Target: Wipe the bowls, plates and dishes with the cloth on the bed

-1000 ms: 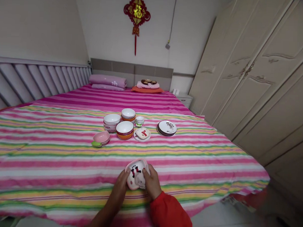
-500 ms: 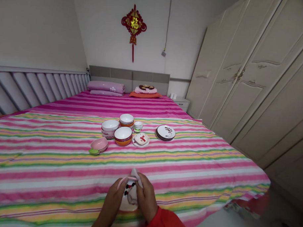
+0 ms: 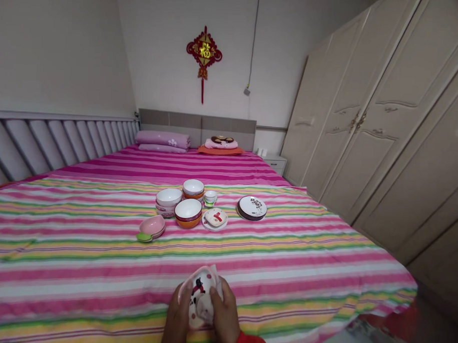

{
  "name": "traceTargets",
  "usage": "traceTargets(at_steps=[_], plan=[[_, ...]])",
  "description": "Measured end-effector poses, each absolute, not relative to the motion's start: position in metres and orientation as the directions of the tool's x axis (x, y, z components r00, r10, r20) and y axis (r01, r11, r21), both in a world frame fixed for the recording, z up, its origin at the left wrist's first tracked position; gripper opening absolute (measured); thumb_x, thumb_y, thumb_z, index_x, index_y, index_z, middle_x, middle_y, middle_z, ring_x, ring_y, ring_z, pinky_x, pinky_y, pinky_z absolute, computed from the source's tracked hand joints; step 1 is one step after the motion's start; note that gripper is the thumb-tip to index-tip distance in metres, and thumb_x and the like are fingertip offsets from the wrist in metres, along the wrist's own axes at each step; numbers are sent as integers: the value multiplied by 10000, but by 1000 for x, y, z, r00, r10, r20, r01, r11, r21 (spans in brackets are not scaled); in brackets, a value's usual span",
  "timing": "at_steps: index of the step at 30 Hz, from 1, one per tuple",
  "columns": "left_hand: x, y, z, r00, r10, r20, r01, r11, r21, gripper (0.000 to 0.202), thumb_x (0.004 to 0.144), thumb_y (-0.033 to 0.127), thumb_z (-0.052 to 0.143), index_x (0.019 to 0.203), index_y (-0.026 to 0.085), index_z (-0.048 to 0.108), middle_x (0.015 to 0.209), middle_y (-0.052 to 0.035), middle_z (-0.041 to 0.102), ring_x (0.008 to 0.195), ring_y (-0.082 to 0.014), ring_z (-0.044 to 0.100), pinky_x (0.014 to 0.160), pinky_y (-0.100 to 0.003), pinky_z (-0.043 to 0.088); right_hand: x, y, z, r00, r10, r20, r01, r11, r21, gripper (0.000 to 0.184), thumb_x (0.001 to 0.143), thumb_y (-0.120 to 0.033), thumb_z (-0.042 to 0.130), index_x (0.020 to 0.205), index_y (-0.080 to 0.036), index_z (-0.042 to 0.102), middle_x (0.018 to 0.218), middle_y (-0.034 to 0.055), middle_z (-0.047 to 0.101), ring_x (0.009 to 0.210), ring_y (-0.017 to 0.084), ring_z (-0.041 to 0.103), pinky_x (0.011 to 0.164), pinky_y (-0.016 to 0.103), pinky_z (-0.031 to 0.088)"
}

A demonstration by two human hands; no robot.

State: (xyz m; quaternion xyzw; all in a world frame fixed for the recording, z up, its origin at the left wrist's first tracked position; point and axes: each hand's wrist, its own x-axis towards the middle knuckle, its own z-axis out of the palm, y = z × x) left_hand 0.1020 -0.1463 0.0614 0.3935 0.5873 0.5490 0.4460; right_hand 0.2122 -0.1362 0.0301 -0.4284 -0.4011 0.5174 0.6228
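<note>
Both of my hands hold a small white dish (image 3: pixel 200 290) with a pink rim and a red-and-black cartoon figure, just above the near edge of the striped bed (image 3: pixel 79 256). My left hand (image 3: pixel 179 317) grips its left rim. On the dish's right side my right hand (image 3: pixel 226 316), in a red sleeve, presses a pale cloth (image 3: pixel 206 307) against its inside. Further up the bed sit white and orange bowls (image 3: pixel 188 211), a pink dish (image 3: pixel 153 226) and a stack of dark-rimmed plates (image 3: pixel 252 208).
A tall cream wardrobe (image 3: pixel 384 122) runs along the right side. A padded panel (image 3: pixel 57 140) lines the left wall. Pillows (image 3: pixel 162 139) and a folded towel lie at the headboard, and a red knot ornament (image 3: pixel 203 50) hangs above. A small nightstand (image 3: pixel 276 162) stands by the bed.
The view has tilted up slightly. The dish was turned over in my hands half a second ago and now faces up again, lower in the picture, with the cloth still on it.
</note>
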Motion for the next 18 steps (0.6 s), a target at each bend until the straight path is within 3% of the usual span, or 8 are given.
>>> traceTargets(at_steps=[5,8,11,14,18], plan=[[88,-139,65,34,983,-178,-36,179,983,564,606,689,601,831,175,654,750,-75,697,689,-241,628,627,-343,518,239,-130,52,-81,966,244,-39,241,-970,276,846,-363,553,1021,-198,689,802,42,677,736,200,621,685,302,506],[86,-137,73,41,993,-106,27,105,994,496,634,660,599,787,192,663,837,-88,713,853,-264,639,766,-347,519,244,-127,66,-220,889,402,116,433,-894,302,863,-234,488,1093,-241,683,963,61,689,884,212,626,817,320,481],[87,-140,77,-88,994,-62,77,69,995,467,665,652,567,786,211,664,846,-80,712,910,-275,635,799,-350,520,237,-126,68,-224,853,470,146,507,-850,347,850,-203,480,1137,-263,666,1009,63,684,932,216,621,853,325,472],[87,-144,76,-199,979,-52,82,70,994,475,674,662,547,776,211,654,784,-75,702,845,-280,646,741,-358,535,224,-129,55,-58,909,412,70,416,-907,321,852,-299,528,1142,-257,659,997,66,683,918,223,622,814,313,494],[93,-147,68,-334,939,-81,29,96,995,493,714,676,490,793,211,635,728,-72,692,765,-276,655,659,-352,536,205,-134,24,141,969,202,-112,218,-970,360,813,-470,594,1083,-242,666,843,52,685,824,228,627,691,284,518]])
